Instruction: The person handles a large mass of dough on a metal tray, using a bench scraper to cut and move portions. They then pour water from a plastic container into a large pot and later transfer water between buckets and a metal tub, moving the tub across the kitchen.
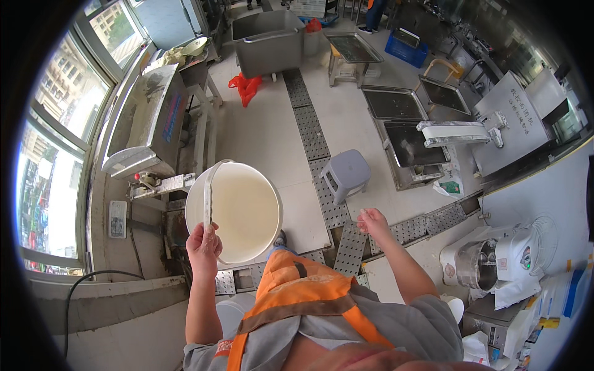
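Observation:
My left hand point(204, 241) grips the handle of a white plastic bucket point(246, 208), which hangs in front of me on the left. Pale, cream-coloured contents show inside it; whether they are liquid or powder I cannot tell. My right hand point(373, 222) is raised on the right, fingers curled, and nothing is plainly visible in it. Ahead, between the hands, a grey plastic stool point(348, 171) stands on the floor. Left of the bucket is a flour-dusted metal dough machine point(139, 116) with a red-knobbed lever.
A perforated metal drain cover point(308, 132) crosses the floor, and one plate point(350, 248) lies askew before me. Red plastic bags point(245, 88) lie near a large steel tub point(269, 46). Dark trays point(410, 143) stand at right, with a stand mixer point(487, 259) nearer. Another person's legs point(375, 16) show far off.

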`<action>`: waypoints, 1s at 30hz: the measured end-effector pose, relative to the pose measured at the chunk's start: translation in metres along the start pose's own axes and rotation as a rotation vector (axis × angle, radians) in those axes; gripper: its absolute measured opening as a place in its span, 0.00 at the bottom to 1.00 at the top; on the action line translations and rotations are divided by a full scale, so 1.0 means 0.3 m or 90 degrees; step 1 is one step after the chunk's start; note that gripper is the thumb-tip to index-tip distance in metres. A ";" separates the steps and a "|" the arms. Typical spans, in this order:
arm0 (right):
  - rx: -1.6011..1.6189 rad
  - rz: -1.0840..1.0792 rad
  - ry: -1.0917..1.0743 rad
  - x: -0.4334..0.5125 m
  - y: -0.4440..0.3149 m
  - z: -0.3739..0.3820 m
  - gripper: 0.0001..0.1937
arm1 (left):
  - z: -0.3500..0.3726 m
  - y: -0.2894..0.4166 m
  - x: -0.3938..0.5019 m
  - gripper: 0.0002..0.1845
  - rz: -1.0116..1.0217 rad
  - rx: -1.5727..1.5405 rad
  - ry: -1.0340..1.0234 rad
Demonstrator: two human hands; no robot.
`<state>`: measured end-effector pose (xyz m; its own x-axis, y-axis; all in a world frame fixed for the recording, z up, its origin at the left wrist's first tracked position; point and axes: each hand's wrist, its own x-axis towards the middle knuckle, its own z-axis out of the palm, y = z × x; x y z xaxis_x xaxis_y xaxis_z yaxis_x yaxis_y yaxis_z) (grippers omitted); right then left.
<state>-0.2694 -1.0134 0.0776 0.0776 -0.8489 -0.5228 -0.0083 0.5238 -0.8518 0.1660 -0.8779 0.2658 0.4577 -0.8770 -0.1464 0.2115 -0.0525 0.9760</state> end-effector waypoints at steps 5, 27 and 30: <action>-0.095 -0.031 0.065 0.356 -0.214 0.199 0.17 | 0.011 -0.020 0.543 0.13 -0.043 0.051 -0.074; 0.137 -0.044 -0.016 1.887 -1.596 0.591 0.29 | 1.190 0.453 2.553 0.15 0.269 0.308 -0.651; 0.257 -0.076 0.119 2.083 -1.762 0.461 0.28 | 1.233 0.474 2.845 0.16 0.467 0.209 -0.494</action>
<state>-0.0787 -1.8110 0.2057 -0.1263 -0.8836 -0.4509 0.3814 0.3763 -0.8443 0.2673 -1.8104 0.3392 -0.3088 -0.8020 0.5112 -0.1801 0.5771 0.7966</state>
